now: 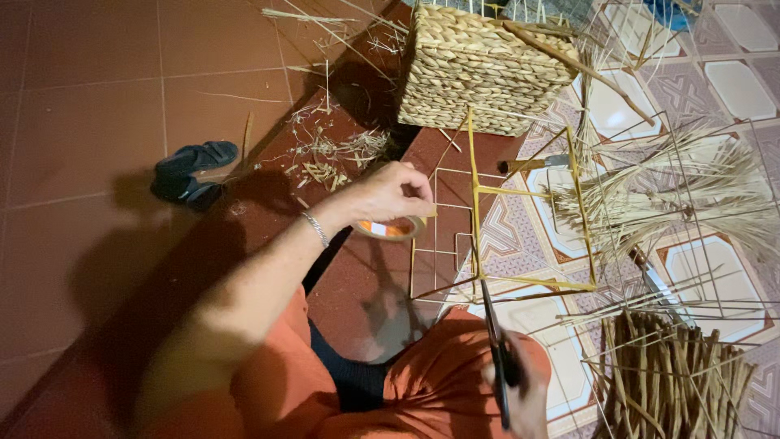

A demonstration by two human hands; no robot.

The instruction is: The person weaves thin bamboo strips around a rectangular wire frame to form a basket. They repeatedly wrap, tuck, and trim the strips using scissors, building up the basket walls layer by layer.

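The left hand (396, 193) reaches out from an arm stretched across the middle of the view, wrist bent, a thin bracelet (316, 228) on it. Its thumb and fingers are pressed together, pinching the end of tape pulled from 1 roll of tape (390, 230), which hangs just under the hand.

The right hand (520, 396) sits low, at the bottom edge over an orange-clad knee, curled closed around the black handles of 1 pair of scissors (496, 341); the blades point up toward the wire frame (532, 219).

That frame stands on the floor (97, 97) between the 2 hands, its near bars wrapped in yellow. A bare wire frame (443, 236) lies just beside it on the left, under the tape roll.

1 woven basket (483, 69) stands at the top edge of the floor. A sheaf of pale straw (682, 207) lies toward the right edge among more thin wire frames, too tangled to count, and 1 bundle of darker stalks (674, 382) fills the bottom right corner. 2 dark sandals (193, 169) lie near the left edge. Loose straw scraps (333, 158) are scattered below the basket.
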